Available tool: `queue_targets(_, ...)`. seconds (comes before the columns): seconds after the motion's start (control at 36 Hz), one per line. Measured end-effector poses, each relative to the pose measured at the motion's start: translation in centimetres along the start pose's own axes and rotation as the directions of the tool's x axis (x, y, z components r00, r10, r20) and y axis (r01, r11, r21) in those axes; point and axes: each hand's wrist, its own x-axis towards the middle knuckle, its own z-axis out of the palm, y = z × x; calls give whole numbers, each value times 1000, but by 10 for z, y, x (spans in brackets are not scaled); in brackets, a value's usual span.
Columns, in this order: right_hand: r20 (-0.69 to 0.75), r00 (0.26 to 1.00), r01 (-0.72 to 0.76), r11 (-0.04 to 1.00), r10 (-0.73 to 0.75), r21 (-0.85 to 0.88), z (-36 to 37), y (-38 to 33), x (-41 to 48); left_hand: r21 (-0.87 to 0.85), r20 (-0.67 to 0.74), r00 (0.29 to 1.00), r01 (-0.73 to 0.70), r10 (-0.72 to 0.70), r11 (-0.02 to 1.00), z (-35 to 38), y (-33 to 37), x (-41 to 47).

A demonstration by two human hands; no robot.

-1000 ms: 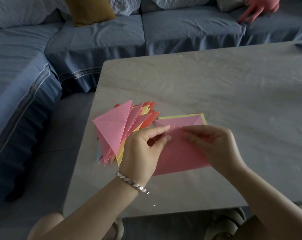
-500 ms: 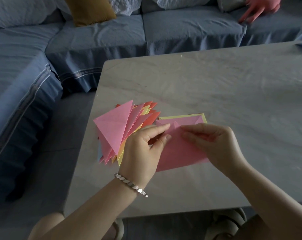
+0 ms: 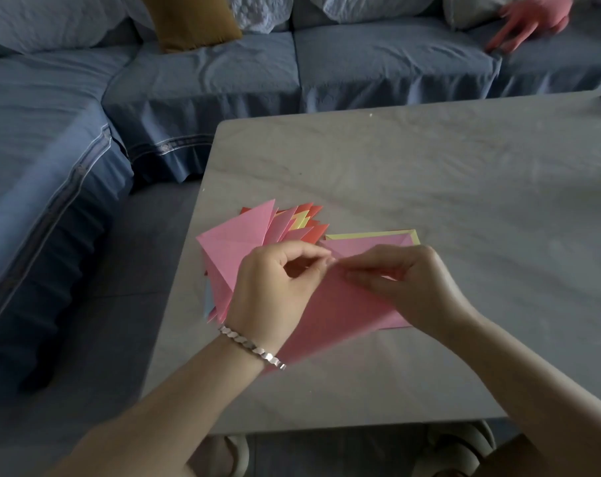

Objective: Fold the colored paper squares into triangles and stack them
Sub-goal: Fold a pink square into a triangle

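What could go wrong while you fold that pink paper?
The corners may not line up: both hands, left hand and right hand, pinch the pink sheet near one spot, so the crease could come out crooked. The left wrist hangs right beside the fanned stack of triangles, and a nudge might scatter it. The stack also sits near the table edge.

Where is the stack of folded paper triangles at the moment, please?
In the head view, the stack of folded triangles lies fanned near the table's left edge, just left of the pink sheet and partly behind the left hand.
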Motion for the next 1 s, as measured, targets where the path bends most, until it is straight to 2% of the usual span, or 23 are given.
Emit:
queue_targets(0.11,158,987,24,974,12,-225,6,0,14,86,131,983,121,-132,989,-11,-16,1)
queue_targets(0.17,219,976,84,942,-12,-324,13,0,21,109,143,968,192,-206,975,-14,-26,-1)
queue_targets(0.25,154,983,155,896,-98,-416,29,7,25,56,80,935,341,-345,938,-14,-45,-4)
queue_targets(0.31,124,981,190,865,-149,-465,44,16,23,13,31,884,466,-466,885,-12,-59,-6)
queue_targets(0.36,212,968,226,835,-135,-501,61,28,17,4,-20,839,545,-544,839,-11,-75,-8)
queue_targets(0.44,370,928,265,775,-44,-573,84,45,5,55,-133,826,559,-548,828,-12,-96,-12)
queue_targets(0.5,423,906,287,740,-4,-608,94,59,1,113,-192,825,556,-531,823,-12,-106,-14)
queue_targets(0.58,458,889,314,691,28,-651,101,73,-7,113,-220,809,576,-545,810,-13,-117,-15)
queue_targets(0.69,390,917,243,663,81,-708,97,80,-9,133,-215,810,578,-546,805,-13,-128,-19)
queue_targets(0.86,243,934,66,542,261,-838,89,88,16,144,-243,802,586,-545,797,-11,-132,-22)
queue_targets(1.0,190,938,23,494,291,-869,85,87,44,160,-238,815,569,-528,807,-12,-136,-22)
